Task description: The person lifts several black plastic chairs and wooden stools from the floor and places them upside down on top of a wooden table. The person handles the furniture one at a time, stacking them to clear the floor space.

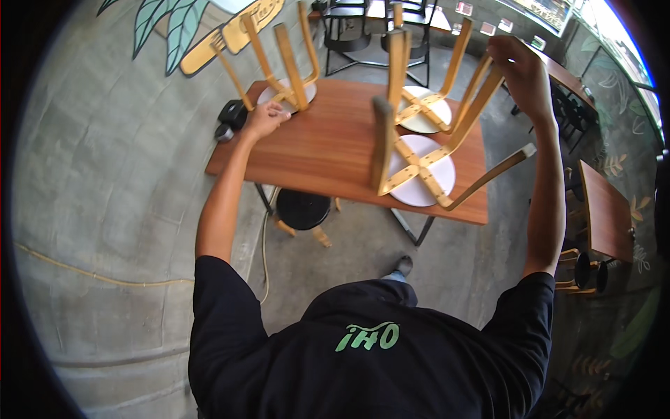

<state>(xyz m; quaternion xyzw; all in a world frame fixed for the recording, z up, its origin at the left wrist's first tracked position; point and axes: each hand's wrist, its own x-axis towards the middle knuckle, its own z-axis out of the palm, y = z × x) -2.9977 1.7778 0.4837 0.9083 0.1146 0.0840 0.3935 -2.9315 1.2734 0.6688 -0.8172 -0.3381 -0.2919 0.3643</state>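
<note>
Before me stands a brown wooden table (335, 141) with upturned stools on it. My right hand (523, 73) is closed around the raised tip of a wooden leg of the nearest stool (437, 175), whose pale round seat lies face down by the front right edge. Just behind it is another upturned stool (426, 112). At the far left, my left hand (264, 120) is beside a third upturned stool (309, 97), close to its seat rim and a leg. Its fingers are bent; whether they touch the stool is unclear.
A black box (233, 114) and a small grey container (224, 133) stand at the table's left edge, near the concrete wall (115, 183). Below is a black-seated stool (303, 208). Black chairs (346, 36) stand behind; another table (607, 212) is at right.
</note>
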